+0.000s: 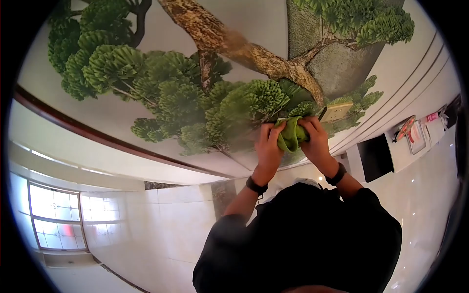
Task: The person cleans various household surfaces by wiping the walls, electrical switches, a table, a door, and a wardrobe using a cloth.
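Between the left hand (pixel 269 144) and the right hand (pixel 315 139) is a bunched-up green cloth (pixel 290 136). Both hands have closed their fingers on its sides. It is by a big tree picture (pixel 229 44); I can't tell if they touch. One tan wall plate (pixel 337 112) is near the right hand. Leftward, open picture spreads toward a red-brown edge (pixel 49 109).

The left hand (pixel 270 146) and the right hand (pixel 317 141) grip a bunched green cloth (pixel 291 136) between them, before a wall mural (pixel 210 34) of a leafy tree; whether the cloth touches the wall is unclear; a beige wall socket (pixel 337 112) sits just beside the right hand; a dark wristband (pixel 257 186) circles each wrist; a paned window (pixel 56 217) glows at lower left.
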`<move>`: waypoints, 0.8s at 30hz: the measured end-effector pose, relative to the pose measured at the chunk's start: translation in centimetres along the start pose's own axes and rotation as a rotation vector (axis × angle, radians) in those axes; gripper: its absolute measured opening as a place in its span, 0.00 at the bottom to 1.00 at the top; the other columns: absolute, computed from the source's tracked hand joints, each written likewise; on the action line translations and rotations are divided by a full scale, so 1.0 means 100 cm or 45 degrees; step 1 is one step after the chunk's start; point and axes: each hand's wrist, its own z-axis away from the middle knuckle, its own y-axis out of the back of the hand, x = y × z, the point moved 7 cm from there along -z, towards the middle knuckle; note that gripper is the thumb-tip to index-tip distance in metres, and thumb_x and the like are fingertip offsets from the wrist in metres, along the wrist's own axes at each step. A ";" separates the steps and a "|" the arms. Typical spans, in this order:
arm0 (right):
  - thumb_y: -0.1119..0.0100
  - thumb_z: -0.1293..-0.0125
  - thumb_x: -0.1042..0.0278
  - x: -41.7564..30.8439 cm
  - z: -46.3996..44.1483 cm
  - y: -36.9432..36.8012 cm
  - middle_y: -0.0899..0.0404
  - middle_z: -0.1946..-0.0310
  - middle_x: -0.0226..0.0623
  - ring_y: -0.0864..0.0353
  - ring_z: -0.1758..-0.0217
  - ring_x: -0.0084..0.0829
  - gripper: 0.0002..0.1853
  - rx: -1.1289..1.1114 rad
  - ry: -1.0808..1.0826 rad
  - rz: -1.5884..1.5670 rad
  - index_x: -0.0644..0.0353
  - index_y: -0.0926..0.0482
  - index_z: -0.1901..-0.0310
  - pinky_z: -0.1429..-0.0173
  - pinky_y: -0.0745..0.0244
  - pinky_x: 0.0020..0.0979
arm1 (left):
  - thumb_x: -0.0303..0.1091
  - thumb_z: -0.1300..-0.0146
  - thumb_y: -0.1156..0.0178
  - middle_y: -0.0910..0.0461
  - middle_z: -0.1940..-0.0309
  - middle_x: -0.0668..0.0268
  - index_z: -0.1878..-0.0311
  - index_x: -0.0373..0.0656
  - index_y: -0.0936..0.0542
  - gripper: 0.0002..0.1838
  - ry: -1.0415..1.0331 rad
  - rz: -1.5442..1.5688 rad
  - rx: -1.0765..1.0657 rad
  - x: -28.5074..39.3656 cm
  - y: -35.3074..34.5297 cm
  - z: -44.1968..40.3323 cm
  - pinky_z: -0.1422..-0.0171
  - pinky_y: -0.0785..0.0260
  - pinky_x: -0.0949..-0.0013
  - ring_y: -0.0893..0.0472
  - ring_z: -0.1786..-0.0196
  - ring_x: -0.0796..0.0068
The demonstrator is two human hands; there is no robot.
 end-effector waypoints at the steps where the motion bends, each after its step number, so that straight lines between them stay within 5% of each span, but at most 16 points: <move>1: 0.39 0.63 0.85 0.000 -0.001 0.000 0.26 0.55 0.41 0.23 0.55 0.51 0.29 -0.004 0.003 -0.011 0.59 0.23 0.52 0.56 0.24 0.42 | 0.18 0.57 0.33 0.27 0.59 0.63 0.48 0.48 0.19 0.28 0.008 -0.006 -0.034 -0.001 -0.002 -0.001 0.62 0.28 0.63 0.21 0.59 0.58; 11: 0.38 0.59 0.84 -0.041 -0.052 0.062 0.26 0.49 0.46 0.22 0.50 0.52 0.29 0.227 0.123 0.062 0.59 0.23 0.49 0.49 0.23 0.40 | 0.17 0.54 0.37 0.26 0.54 0.59 0.42 0.49 0.21 0.31 -0.146 0.180 0.055 0.056 0.023 -0.075 0.57 0.26 0.62 0.20 0.56 0.55; 24: 0.34 0.53 0.84 0.012 -0.021 0.106 0.25 0.51 0.45 0.22 0.51 0.50 0.23 0.407 -0.095 0.259 0.63 0.23 0.51 0.49 0.25 0.37 | 0.16 0.55 0.37 0.29 0.55 0.60 0.40 0.46 0.24 0.33 -0.255 0.273 -0.179 0.081 -0.058 -0.066 0.61 0.25 0.61 0.20 0.59 0.56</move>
